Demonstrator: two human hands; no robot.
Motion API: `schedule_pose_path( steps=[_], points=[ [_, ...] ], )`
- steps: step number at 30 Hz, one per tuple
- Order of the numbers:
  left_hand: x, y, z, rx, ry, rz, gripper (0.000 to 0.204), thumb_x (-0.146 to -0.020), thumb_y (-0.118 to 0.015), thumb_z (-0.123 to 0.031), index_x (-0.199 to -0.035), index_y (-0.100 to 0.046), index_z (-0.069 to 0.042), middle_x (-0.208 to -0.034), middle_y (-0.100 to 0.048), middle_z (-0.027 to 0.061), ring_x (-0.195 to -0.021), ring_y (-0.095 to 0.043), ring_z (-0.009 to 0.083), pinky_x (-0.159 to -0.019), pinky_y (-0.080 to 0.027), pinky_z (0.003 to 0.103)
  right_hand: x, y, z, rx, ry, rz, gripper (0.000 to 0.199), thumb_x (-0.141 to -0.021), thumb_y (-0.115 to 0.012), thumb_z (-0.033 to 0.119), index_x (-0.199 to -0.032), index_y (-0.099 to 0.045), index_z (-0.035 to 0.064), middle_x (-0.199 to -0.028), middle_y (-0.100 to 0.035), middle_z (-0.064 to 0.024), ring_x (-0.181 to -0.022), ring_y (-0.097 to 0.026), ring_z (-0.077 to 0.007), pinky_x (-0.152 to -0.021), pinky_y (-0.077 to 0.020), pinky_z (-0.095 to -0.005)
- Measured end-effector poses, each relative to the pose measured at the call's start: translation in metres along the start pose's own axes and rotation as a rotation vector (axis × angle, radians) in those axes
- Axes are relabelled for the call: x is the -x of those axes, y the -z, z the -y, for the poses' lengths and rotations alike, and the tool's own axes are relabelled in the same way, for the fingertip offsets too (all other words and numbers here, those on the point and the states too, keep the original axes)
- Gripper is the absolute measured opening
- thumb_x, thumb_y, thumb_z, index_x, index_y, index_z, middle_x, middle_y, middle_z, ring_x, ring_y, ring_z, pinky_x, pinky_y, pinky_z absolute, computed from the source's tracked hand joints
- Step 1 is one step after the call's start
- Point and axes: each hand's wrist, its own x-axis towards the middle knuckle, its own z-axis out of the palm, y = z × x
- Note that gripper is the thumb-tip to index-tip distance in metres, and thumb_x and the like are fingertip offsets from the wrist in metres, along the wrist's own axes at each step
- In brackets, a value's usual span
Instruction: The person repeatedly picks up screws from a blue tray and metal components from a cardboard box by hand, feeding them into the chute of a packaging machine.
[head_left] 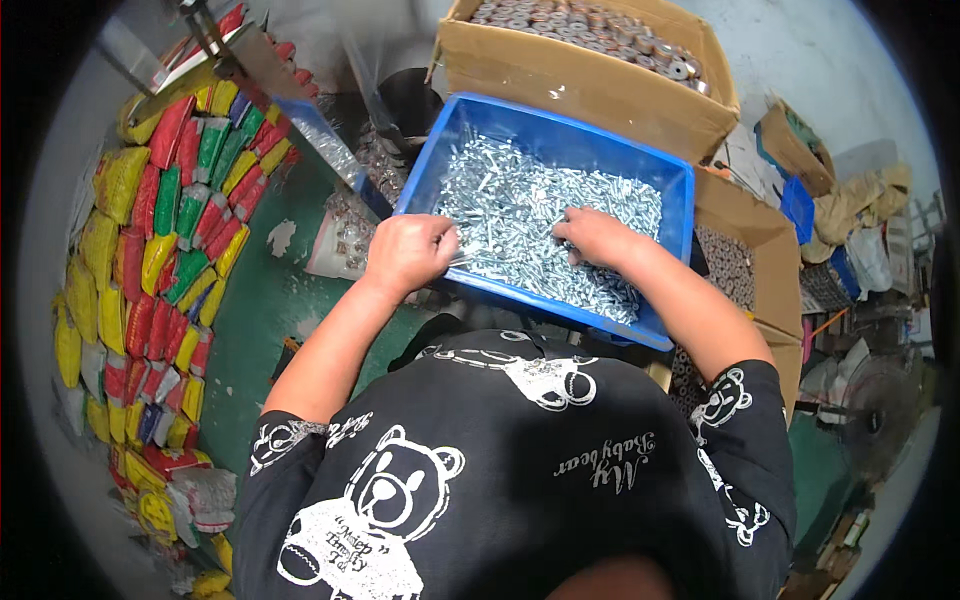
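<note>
A blue plastic bin (560, 306) in front of me holds a heap of small silver metal pins (520, 200). My left hand (408, 250) is at the bin's near left corner, its fingers curled closed. A few of the pins poke out by its fingertips. Over the middle of the heap, my right hand (598, 238) points down with bent fingers touching the pins. Whatever lies between those fingertips is hidden.
Behind the bin stands a cardboard box (580, 65) of round metal parts; another open box (770, 265) of similar parts is at its right. Red, yellow and green bags (160, 260) are stacked at left. A metal post (320, 140) rises beside the bin. A fan (885, 405) is at far right.
</note>
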Motion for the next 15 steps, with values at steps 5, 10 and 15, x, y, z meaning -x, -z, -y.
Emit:
schedule_pose_path(
  steps=[5, 10, 15],
  points=[
    [0.002, -0.001, -0.005, -0.006, 0.019, -0.002, 0.023, -0.085, -0.061, -0.025, -0.072, -0.068, -0.007, -0.073, -0.066, 0.0148, -0.071, -0.065, 0.0358, -0.065, -0.052, 0.048, 0.0, -0.004, -0.015, -0.072, 0.063, -0.086, 0.02, -0.079, -0.07, 0.011, -0.097, -0.068, 0.0038, -0.091, -0.067, -0.0216, -0.09, -0.066, -0.0392, -0.082, -0.0527, -0.0472],
    [0.005, -0.001, -0.008, 0.037, 0.011, -0.048, 0.022, -0.085, -0.062, -0.02, -0.07, -0.062, -0.003, -0.07, -0.062, 0.018, -0.068, -0.063, 0.0382, -0.061, -0.049, 0.047, -0.009, -0.004, -0.033, -0.136, 0.004, -0.207, 0.012, -0.083, -0.067, 0.012, -0.086, -0.065, 0.0002, -0.081, -0.066, -0.0234, -0.082, -0.065, -0.0412, -0.072, -0.05, -0.0473],
    [0.004, -0.002, -0.005, 0.017, -0.001, -0.03, 0.023, -0.085, -0.062, -0.021, -0.07, -0.063, -0.003, -0.07, -0.063, 0.0178, -0.068, -0.063, 0.0381, -0.062, -0.049, 0.048, -0.013, 0.01, -0.035, -0.298, -0.062, -0.365, 0.015, -0.084, -0.069, 0.014, -0.089, -0.069, 0.0, -0.091, -0.068, -0.0234, -0.087, -0.067, -0.0401, -0.076, -0.052, -0.0442]
  ],
)
